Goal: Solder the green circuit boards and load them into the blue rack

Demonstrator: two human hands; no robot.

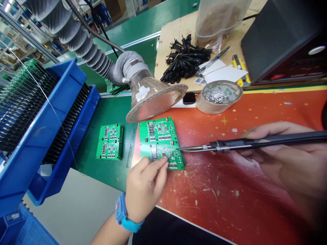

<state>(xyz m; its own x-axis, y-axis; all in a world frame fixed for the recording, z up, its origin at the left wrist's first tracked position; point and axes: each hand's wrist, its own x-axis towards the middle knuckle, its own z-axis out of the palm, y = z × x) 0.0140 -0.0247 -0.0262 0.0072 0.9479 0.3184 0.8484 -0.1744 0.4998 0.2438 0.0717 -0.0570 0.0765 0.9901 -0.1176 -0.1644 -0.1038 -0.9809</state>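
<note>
A green circuit board (pixel 160 140) lies on the red mat (pixel 230 190) in front of me. My left hand (pixel 144 185), with a blue wristband, has its fingers pinched together at the board's near edge, probably on thin solder wire that is too fine to make out. My right hand (pixel 288 160) is wrapped round a black soldering iron (pixel 252 143), whose tip touches the board's right side. A second green board (pixel 110 141) rests on the green belt to the left.
A fume extractor hood (pixel 155 98) on a grey hose hangs just behind the board. Blue bins (pixel 43 129) with several stacked boards stand at left. A tape roll holding solder scraps (pixel 219 97), black connectors (pixel 185 58), a plastic bag and a black box sit behind.
</note>
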